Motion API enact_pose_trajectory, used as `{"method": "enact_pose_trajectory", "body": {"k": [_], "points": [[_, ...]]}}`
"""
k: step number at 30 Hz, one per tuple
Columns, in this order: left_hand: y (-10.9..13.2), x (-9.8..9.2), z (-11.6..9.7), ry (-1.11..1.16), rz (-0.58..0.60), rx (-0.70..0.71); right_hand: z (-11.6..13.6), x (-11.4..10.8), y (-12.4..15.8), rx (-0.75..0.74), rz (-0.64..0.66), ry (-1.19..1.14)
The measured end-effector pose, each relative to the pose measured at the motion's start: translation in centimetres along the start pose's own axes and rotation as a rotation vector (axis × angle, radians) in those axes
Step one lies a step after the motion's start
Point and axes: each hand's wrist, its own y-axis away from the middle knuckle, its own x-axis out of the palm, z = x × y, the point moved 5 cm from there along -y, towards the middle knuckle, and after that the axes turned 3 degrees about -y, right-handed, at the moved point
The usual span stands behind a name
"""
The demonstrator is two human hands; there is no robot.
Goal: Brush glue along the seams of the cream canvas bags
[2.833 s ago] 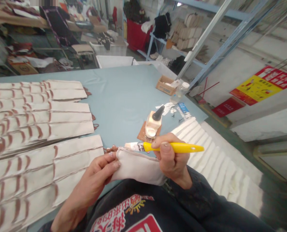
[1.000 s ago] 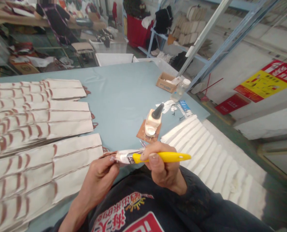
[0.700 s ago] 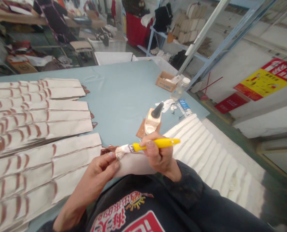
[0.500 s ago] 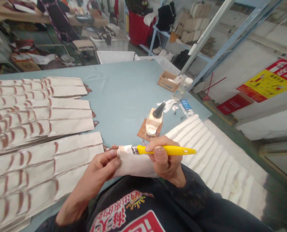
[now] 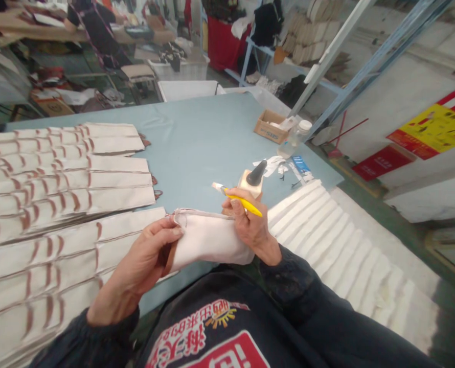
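Note:
A cream fabric piece (image 5: pixel 208 237) with a brown edge hangs over the near side of the table. Its left end is pinched between the thumb and fingers of my left hand (image 5: pixel 143 255). My right hand (image 5: pixel 250 222) is closed around a yellow-handled brush (image 5: pixel 246 203), whose pale bristles point up and left above the fabric. The fingers of that hand are also at the fabric's right end; whether they grip it is unclear. Just behind my right hand stands a cream bottle (image 5: pixel 246 184) with a black conical top.
Rows of cream pieces with brown edges (image 5: pixel 123 181) cover the left of the blue-green table (image 5: pixel 197 138). White folded pieces (image 5: pixel 319 235) line the right. A cardboard box (image 5: pixel 268 128), clear jar (image 5: pixel 294 138) and scraps lie at the back right. A seated person (image 5: pixel 97 36) is far left.
The brush has moved off the fabric's left end, up and right, and now tilts down to the right. The fabric has been raised and shows more of its face.

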Motion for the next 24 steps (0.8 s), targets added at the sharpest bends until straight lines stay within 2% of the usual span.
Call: {"method": "enact_pose_trajectory", "body": {"k": [3,5,9,12,15,18,20,24], "points": [[0.3,0.2,-0.2,0.018,-0.001,0.002,-0.5,1.0,0.0,0.018,0.044,-0.004],[0.5,0.0,-0.3,0.025,-0.016,0.009,-0.3,1.1,0.1,-0.006,0.027,-0.034],[1.1,-1.1,-0.1,0.027,-0.064,-0.001,0.6,0.2,0.4,-0.045,-0.069,-0.156],[1.5,-1.8,-0.1,0.025,-0.1,-0.009,2.4,-0.8,0.4,-0.055,-0.11,-0.252],[1.8,-1.7,-0.2,0.024,-0.107,-0.012,5.2,-1.0,0.0,-0.123,-0.056,-0.314],[1.9,-1.3,-0.2,0.028,-0.111,-0.005,7.6,-0.3,-0.5,-0.284,0.038,-0.301],[1.9,-1.1,-0.2,0.035,-0.13,0.015,8.0,0.1,-0.7,-0.348,0.082,-0.25],[1.7,-1.1,0.6,0.041,-0.142,0.023,6.9,-0.2,-0.7,-0.325,0.087,-0.153]]}}
